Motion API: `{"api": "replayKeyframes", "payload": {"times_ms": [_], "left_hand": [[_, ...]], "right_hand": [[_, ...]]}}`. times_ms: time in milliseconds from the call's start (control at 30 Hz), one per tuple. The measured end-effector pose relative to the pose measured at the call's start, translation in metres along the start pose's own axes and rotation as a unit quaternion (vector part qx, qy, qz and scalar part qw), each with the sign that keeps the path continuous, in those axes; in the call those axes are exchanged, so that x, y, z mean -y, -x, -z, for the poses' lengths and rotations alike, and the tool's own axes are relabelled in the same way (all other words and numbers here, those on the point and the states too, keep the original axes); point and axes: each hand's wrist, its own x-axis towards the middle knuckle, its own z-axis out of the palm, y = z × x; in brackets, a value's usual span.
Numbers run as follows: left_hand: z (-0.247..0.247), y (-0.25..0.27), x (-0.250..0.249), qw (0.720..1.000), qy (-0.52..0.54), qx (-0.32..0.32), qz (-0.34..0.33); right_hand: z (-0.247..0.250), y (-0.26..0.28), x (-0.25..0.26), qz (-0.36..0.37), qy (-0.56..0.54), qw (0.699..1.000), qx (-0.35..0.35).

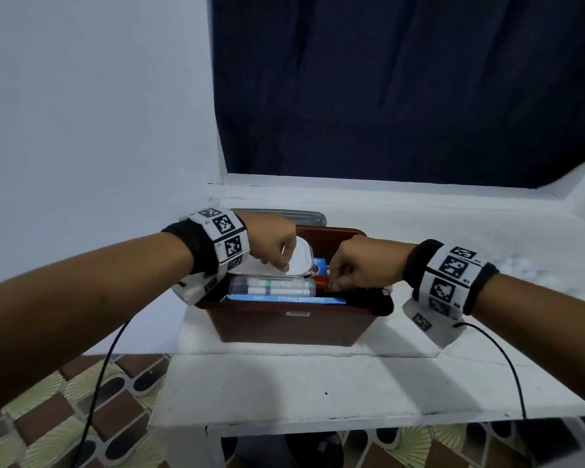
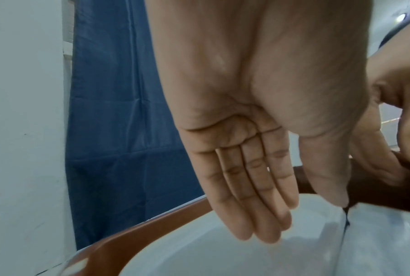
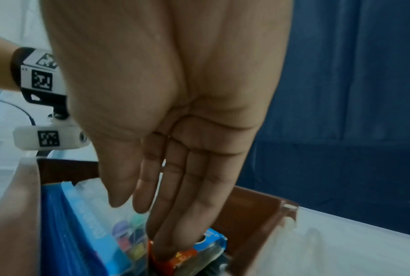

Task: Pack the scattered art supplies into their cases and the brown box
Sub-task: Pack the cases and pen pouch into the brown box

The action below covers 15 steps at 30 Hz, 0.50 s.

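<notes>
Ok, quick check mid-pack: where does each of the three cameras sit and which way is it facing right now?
Head: worn on the head, looking forward and down at the brown box on the white ledge; both forearms, left hand and right hand show.
Left wrist: under the left wrist, looking along the palm and straight fingers at the white case.
Right wrist: under the right wrist, looking along the fingers into the box.
Shared: all three show the brown box and the dark blue curtain.
</notes>
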Motion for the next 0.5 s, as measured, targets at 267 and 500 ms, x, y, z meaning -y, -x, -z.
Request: {"api": "replayKeyframes", "payload": {"times_ms": [267, 500], "left_hand": [[0.041, -0.057, -0.062, 0.995, -0.002, -0.076, -0.068], [0.072, -0.136, -0.164, 0.989, -0.002, -0.089, -0.121]], "right_hand": [[-0.011, 0.08, -0.07, -0.101, -0.13, 0.973, -0.162], [-0.051, 0.165, -0.16, -0.212, -0.147, 0.951, -0.172]]}}
